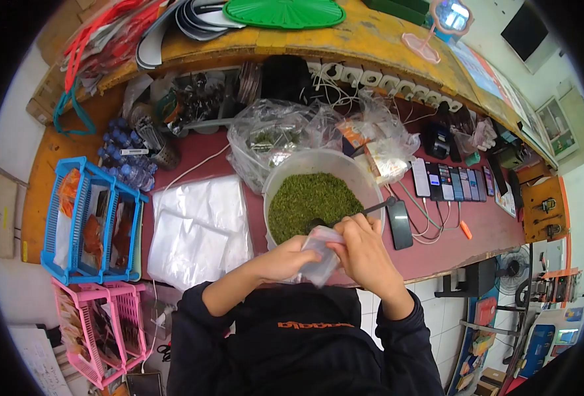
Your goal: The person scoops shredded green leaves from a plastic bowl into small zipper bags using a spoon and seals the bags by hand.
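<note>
Close to my body, just over the near rim of a whitish bucket (379, 188), both my hands meet on small clear plastic bags (320, 264). My left hand (282, 261) grips them from the left, thumb on top. From the right, my right hand (364, 254) pinches their upper edge, which has a pinkish strip. Chopped green dried leaves (315, 198) fill much of the bucket. A black scoop (376, 206) rests in it, its handle lying across the right rim and its head partly hidden behind my hands.
Left of the bucket lie stacks of clear plastic bags (196, 228). Blue (74, 218) and pink (107, 323) baskets stand further left. Behind are a large plastic bag (265, 135) and packets (388, 158). A phone (399, 224), cables and a row of phones (454, 183) are at right.
</note>
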Available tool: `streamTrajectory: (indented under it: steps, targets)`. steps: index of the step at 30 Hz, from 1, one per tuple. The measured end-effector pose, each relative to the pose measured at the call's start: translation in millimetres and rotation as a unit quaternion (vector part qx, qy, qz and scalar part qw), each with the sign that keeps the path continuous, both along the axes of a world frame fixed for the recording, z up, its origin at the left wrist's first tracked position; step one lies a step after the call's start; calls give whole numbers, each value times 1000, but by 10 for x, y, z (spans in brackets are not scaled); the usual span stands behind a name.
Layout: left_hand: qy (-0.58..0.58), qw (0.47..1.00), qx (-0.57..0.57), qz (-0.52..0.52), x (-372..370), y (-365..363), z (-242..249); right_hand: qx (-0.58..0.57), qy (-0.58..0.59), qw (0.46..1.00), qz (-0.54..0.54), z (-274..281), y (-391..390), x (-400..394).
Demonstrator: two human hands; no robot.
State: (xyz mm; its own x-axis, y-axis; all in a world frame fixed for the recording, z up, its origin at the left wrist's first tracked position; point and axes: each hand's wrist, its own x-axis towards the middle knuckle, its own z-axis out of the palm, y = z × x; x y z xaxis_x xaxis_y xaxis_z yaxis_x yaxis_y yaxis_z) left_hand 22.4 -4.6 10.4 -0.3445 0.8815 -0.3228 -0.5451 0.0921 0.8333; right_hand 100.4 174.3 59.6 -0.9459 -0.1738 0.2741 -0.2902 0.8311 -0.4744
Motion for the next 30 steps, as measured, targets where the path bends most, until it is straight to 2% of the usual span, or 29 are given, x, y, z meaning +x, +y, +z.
streamTrajectory:
  steps: [2,3,8,10,11,12,15,19,21,23,24,26,30]
  targets:
    - [93,986,-53,-125,-205,8,66,-8,-17,999,34,26,50,-14]
    - [180,969,96,-138,-293,43,51,-20,-25,998,55,43,50,-20]
    - [125,979,119,-107,-306,198,43,-15,4,999,44,-77,-2,-113]
    - [49,996,77,-21,-269,257,23,-24,70,997,-31,-78,2,-158]
    - [42,995,88,-29,-287,245,24,-66,103,990,-71,-62,-2,-174]
    - [40,995,89,-29,-279,256,4,-65,101,990,-72,-79,28,-179]
    - [143,987,70,13,-260,286,-116,-51,109,991,-58,-164,102,-176]
    - [127,990,48,24,-217,292,-46,-36,120,991,-54,-185,98,-213]
    - [133,986,69,79,-180,295,49,-22,137,989,-61,-212,120,-231]
    - [135,986,65,79,-242,208,21,7,182,974,-131,-237,178,-242]
    - [137,985,61,79,-292,152,-1,7,182,975,-130,-207,181,-246]
    - [165,982,46,85,-334,115,-37,-129,151,972,-126,-131,179,-231]
    - [146,988,48,20,-265,171,-47,-107,108,987,-57,-175,52,-266]
